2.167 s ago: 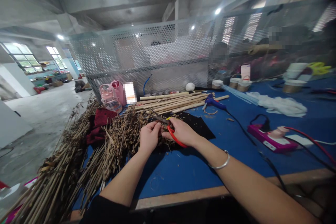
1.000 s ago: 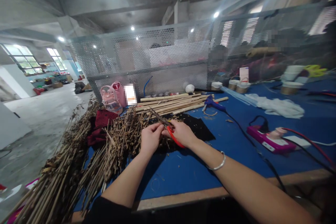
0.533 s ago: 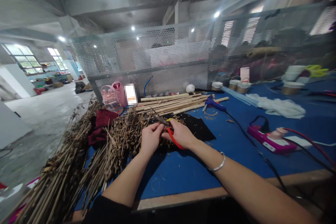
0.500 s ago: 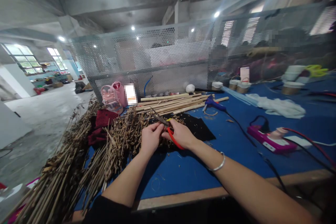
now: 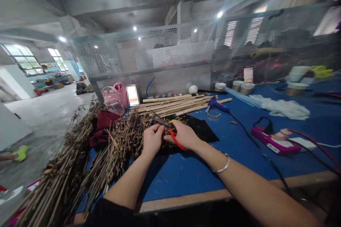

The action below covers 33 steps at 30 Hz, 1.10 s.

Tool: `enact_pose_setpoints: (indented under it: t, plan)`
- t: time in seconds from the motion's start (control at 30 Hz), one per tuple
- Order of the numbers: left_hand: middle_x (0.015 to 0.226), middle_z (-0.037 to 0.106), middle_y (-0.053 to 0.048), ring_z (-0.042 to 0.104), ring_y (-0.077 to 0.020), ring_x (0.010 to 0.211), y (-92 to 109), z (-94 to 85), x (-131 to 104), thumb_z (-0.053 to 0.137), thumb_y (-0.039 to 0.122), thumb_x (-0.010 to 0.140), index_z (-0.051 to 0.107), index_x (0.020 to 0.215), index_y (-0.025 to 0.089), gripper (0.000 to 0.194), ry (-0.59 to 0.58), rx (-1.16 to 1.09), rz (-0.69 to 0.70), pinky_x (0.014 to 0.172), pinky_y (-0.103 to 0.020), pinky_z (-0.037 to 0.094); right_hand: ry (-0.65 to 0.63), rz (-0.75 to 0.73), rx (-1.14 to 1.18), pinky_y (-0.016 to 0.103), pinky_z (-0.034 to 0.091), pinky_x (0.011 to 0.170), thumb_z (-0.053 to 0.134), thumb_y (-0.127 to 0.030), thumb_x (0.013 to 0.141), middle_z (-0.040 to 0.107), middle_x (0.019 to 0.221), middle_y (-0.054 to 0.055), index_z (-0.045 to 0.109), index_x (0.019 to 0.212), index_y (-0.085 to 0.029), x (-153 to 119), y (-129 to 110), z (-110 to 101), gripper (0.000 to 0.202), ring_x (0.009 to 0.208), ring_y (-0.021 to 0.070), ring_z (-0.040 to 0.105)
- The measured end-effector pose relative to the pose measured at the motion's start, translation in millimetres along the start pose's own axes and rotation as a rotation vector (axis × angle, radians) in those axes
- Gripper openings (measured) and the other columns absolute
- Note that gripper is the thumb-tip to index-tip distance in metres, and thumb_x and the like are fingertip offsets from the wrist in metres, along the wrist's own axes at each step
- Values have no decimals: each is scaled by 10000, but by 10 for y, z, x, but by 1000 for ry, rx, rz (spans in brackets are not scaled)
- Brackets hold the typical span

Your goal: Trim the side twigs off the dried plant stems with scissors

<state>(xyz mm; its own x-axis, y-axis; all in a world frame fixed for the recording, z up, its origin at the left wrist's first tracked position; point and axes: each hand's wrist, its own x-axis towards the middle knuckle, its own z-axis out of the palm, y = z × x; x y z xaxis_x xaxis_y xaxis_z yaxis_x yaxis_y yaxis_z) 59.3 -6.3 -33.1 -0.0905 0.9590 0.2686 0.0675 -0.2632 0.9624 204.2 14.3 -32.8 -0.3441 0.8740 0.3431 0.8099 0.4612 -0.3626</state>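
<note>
My right hand (image 5: pixel 183 135) is closed around a pair of scissors (image 5: pixel 177 142) with red and yellow handles. Their dark metal blades point up and to the left, above the fingertips of my left hand (image 5: pixel 153 139). Those fingers are pinched together just beside the blades; whatever they grip is too small to make out. Under and left of both hands lies a heap of dried brown plant stems (image 5: pixel 121 142), some with seed heads. A black cloth or sheet (image 5: pixel 204 129) strewn with plant bits lies beyond my right hand.
Pale sticks (image 5: pixel 183 103) lie behind the hands, beside a blue glue gun (image 5: pixel 217 105). A magenta power strip (image 5: pixel 277 142) with cords is at right, near white gloves (image 5: pixel 287 108). A perforated metal screen (image 5: pixel 165 56) borders the blue table (image 5: pixel 191 181). A pink bag (image 5: pixel 119 94) stands back left.
A foot in a yellow-green shoe has come into view on the floor at the far left. My hands and the scissors have barely moved.
</note>
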Motion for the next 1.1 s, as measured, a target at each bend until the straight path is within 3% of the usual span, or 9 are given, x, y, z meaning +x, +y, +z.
enact_pose_setpoints:
  t: [0.1,0.43,0.7,0.97,1.1]
  plan:
    - [675,669,-44,588,-148,624,23,-1,-4,546,319,721,690,755,117,250,-1,35,1,597,-232,447,13,-32,3,247,359,625,549,-588,685,586,862,60,486,881,-182,-5,-12,-7,455,789,178,560]
    - [691,661,-46,574,-138,623,3,-1,8,541,340,727,681,792,120,269,-12,-35,28,576,-216,439,-38,57,32,227,328,539,519,-574,724,629,742,17,525,869,-219,3,-33,3,384,690,165,594]
    - [555,605,1,493,-101,503,17,-40,20,565,318,700,685,699,121,230,113,97,25,495,-194,379,-17,-12,-45,239,326,567,518,-614,693,603,801,44,487,869,-193,-1,-9,-19,457,725,183,574]
    - [808,682,-61,588,-151,713,-45,-17,30,583,316,703,688,880,134,275,112,119,59,672,-238,440,-23,25,130,217,313,533,476,-547,759,573,698,10,477,859,-194,9,29,20,367,613,138,529]
    - [779,679,-72,574,-134,623,-92,24,12,606,323,682,680,884,123,295,46,76,-38,580,-227,442,-11,54,186,215,324,537,461,-535,773,571,684,8,481,812,-194,35,86,52,344,608,133,520]
